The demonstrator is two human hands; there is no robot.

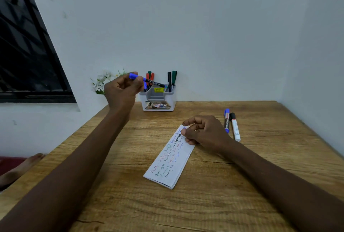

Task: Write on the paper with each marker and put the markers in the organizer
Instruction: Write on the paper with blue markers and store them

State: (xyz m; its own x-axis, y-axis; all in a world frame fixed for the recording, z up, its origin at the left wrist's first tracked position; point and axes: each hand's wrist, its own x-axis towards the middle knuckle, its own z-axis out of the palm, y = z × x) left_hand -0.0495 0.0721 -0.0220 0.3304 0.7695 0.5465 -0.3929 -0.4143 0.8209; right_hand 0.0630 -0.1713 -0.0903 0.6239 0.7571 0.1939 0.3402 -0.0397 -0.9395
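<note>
My left hand (122, 90) is raised beside the white organizer (158, 104) and pinches a blue-capped marker (149, 81), held nearly level over the organizer's left compartment. That compartment holds red and green markers (150, 76); the right one holds black and green markers (172, 79). A folded paper (170, 161) covered with coloured writing lies mid-table. My right hand (202, 132) rests on its far end with fingers curled; whether it holds anything is hidden. Right of it lie a blue marker (226, 121) and a white marker with a black cap (235, 127).
The wooden table (260, 185) meets white walls at the back and right. White artificial flowers (101, 81) stand behind my left hand. A dark window (28, 54) is at the left. A bare foot (20, 168) shows past the table's left edge.
</note>
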